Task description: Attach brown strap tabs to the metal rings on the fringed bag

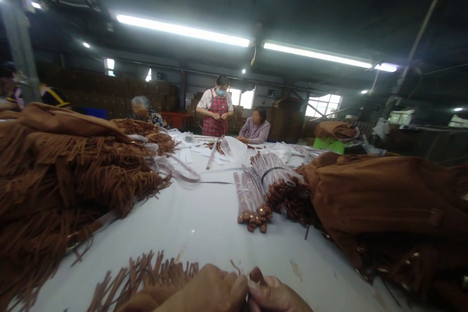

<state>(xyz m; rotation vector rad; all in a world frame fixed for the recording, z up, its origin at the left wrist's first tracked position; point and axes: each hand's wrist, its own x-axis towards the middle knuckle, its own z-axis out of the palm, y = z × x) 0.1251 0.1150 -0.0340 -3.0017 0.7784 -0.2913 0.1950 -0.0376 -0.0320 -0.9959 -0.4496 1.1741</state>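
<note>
White table (204, 224), fringe (146, 273) — left hand (208, 292) touching

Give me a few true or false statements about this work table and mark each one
1. Both hands, left hand and right hand, meet at the bottom edge. True.
2. The fringed suede piece by the hands is blue. False: it is brown.
3. The table has a white surface. True.
4. The bundle of wrapped strips lies on the floor. False: it lies on the table.
5. The standing person in a checked apron is at the far end. True.
</note>
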